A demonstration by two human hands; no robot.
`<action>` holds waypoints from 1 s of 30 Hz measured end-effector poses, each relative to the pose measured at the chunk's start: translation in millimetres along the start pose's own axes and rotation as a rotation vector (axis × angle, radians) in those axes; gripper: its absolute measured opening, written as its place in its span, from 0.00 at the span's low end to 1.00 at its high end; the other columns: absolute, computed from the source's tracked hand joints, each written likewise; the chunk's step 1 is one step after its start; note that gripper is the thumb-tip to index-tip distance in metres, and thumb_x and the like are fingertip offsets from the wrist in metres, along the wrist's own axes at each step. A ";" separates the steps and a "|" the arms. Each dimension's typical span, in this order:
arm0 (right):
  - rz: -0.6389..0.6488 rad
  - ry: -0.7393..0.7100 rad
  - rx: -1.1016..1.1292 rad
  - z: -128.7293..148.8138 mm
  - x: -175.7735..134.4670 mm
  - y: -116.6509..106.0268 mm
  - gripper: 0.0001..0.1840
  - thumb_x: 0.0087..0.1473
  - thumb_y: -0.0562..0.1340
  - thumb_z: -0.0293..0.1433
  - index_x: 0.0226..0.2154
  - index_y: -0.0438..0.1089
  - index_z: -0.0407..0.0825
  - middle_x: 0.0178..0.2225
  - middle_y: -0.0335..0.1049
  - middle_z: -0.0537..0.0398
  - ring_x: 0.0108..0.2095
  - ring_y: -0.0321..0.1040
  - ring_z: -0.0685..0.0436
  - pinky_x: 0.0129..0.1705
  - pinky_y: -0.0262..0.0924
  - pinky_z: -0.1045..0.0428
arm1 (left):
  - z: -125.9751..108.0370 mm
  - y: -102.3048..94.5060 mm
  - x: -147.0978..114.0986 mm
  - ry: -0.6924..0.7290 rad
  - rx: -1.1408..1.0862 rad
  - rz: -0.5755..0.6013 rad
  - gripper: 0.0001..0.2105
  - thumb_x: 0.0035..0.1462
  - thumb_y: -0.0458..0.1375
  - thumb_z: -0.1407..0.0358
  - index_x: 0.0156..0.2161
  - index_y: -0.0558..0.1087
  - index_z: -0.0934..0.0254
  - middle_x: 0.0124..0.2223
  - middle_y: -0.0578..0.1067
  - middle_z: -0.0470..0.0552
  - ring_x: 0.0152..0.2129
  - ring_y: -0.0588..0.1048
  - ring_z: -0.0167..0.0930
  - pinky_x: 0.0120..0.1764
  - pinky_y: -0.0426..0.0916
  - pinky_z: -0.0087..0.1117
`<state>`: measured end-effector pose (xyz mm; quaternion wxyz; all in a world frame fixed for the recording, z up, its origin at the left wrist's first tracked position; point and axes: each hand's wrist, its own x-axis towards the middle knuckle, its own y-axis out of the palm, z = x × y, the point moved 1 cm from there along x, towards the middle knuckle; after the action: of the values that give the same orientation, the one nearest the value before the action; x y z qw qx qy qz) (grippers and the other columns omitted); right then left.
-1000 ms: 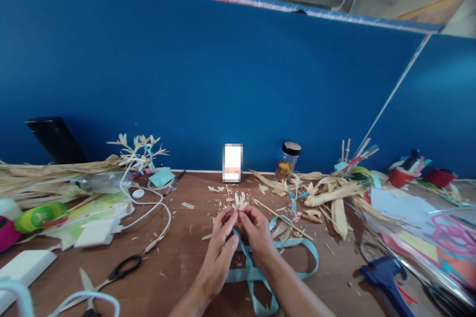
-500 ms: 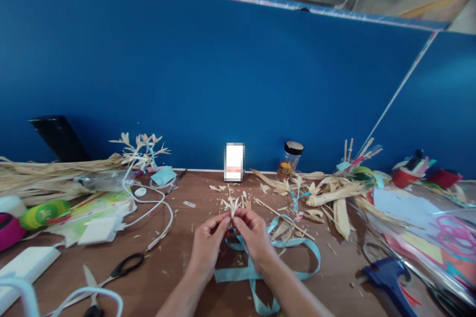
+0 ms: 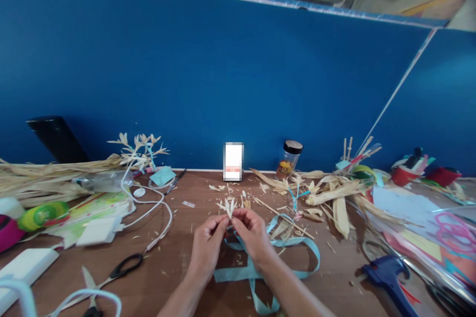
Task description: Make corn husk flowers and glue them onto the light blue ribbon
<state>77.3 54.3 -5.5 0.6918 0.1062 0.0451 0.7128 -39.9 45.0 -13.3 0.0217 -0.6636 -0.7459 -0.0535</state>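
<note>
Between the fingertips of both hands is a small pale corn husk flower (image 3: 228,205), its thin petals fanned upward. My left hand (image 3: 208,242) pinches its base from the left, and my right hand (image 3: 253,235) pinches it from the right, thumbs nearly touching. The flower's lower end is hidden by the fingers. A light blue ribbon (image 3: 310,262) lies looped on the table under and beside my right hand. Husk scraps (image 3: 282,230) and a thin stick (image 3: 284,218) lie just right of the hands.
Scissors (image 3: 97,287) lie open at front left, near a white cable (image 3: 169,223). A blue glue gun (image 3: 388,277) rests at front right. Dried husks (image 3: 340,198), a black-lidded jar (image 3: 289,161) and a blurred phone-like rectangle (image 3: 233,161) stand toward the blue partition (image 3: 238,69).
The view has shifted very slightly. Both hands keep their pinch, and the husk flower's petals look a little more spread and tilted left.
</note>
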 end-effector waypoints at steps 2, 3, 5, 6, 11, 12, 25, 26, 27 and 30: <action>0.001 0.011 -0.006 0.1 -0.3 0.3 0.10 0.43 0.63 0.33 0.31 0.68 0.45 0.24 0.66 0.59 0.24 0.61 0.52 0.29 0.56 0.56 | 0.2 -0.8 0.6 0.028 0.045 0.004 0.14 0.50 0.55 0.60 0.39 0.75 0.66 0.30 0.75 0.48 0.27 0.70 0.29 0.31 0.64 0.27; 0.004 0.018 -0.006 0.2 -0.4 0.4 0.11 0.43 0.63 0.34 0.30 0.68 0.45 0.23 0.66 0.59 0.24 0.61 0.53 0.28 0.56 0.56 | 0.2 -1.2 1.0 0.040 0.068 0.007 0.14 0.50 0.55 0.60 0.39 0.75 0.66 0.30 0.75 0.49 0.28 0.70 0.29 0.31 0.64 0.27; 0.010 0.032 0.000 0.5 -0.2 0.5 0.11 0.42 0.64 0.34 0.29 0.67 0.45 0.22 0.66 0.60 0.23 0.60 0.53 0.27 0.55 0.57 | -0.1 -1.7 1.4 0.069 0.106 0.008 0.13 0.51 0.55 0.60 0.38 0.75 0.66 0.31 0.75 0.49 0.29 0.71 0.30 0.32 0.64 0.28; 0.013 0.036 0.007 0.7 0.1 0.4 0.11 0.42 0.64 0.34 0.29 0.67 0.45 0.22 0.65 0.60 0.22 0.59 0.53 0.27 0.55 0.57 | -0.5 -1.9 1.5 0.082 0.120 0.005 0.13 0.51 0.54 0.60 0.38 0.75 0.66 0.31 0.75 0.49 0.29 0.71 0.30 0.33 0.64 0.28; 0.034 0.041 0.027 2.7 1.4 0.0 0.09 0.41 0.64 0.33 0.27 0.67 0.45 0.21 0.64 0.61 0.21 0.57 0.54 0.25 0.53 0.57 | -4.2 -1.8 0.4 0.136 0.173 -0.012 0.12 0.51 0.54 0.62 0.36 0.75 0.66 0.30 0.75 0.49 0.29 0.71 0.30 0.33 0.63 0.28; 0.039 0.044 0.028 3.2 1.4 -0.1 0.09 0.41 0.64 0.33 0.27 0.67 0.45 0.21 0.64 0.61 0.21 0.57 0.54 0.25 0.53 0.57 | -5.0 -1.7 0.2 0.145 0.180 -0.015 0.12 0.51 0.55 0.62 0.36 0.75 0.66 0.30 0.74 0.49 0.28 0.71 0.30 0.33 0.63 0.27; 0.108 0.030 -0.034 1.4 1.8 -3.0 0.09 0.43 0.64 0.33 0.29 0.68 0.46 0.22 0.64 0.61 0.22 0.59 0.53 0.27 0.54 0.57 | -4.9 0.4 -2.8 0.065 0.119 -0.057 0.12 0.48 0.56 0.60 0.33 0.74 0.67 0.27 0.74 0.48 0.25 0.70 0.30 0.29 0.63 0.26; 0.124 0.034 -0.034 1.3 1.4 -2.2 0.10 0.43 0.64 0.33 0.30 0.68 0.46 0.22 0.64 0.61 0.23 0.59 0.53 0.27 0.54 0.57 | -3.8 0.5 -2.8 0.034 0.097 -0.064 0.12 0.48 0.56 0.60 0.33 0.74 0.67 0.26 0.74 0.47 0.24 0.70 0.29 0.28 0.62 0.25; 0.135 0.042 -0.026 1.0 1.0 -1.3 0.11 0.43 0.64 0.33 0.31 0.67 0.46 0.23 0.64 0.60 0.23 0.59 0.53 0.27 0.54 0.57 | -2.5 0.5 -2.7 0.002 0.071 -0.072 0.12 0.48 0.56 0.59 0.32 0.74 0.67 0.25 0.74 0.46 0.22 0.69 0.28 0.26 0.62 0.25; 0.137 0.072 0.005 -2.1 0.2 0.4 0.11 0.43 0.64 0.33 0.31 0.65 0.46 0.23 0.64 0.61 0.23 0.58 0.54 0.27 0.53 0.57 | 1.2 1.0 -2.0 -0.067 -0.003 -0.082 0.13 0.48 0.56 0.59 0.33 0.74 0.67 0.23 0.72 0.44 0.19 0.67 0.25 0.23 0.59 0.23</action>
<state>76.5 54.6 -7.4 0.6391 0.0848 0.0642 0.7617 -38.6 43.2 -14.6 -0.0066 -0.6340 -0.7726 -0.0330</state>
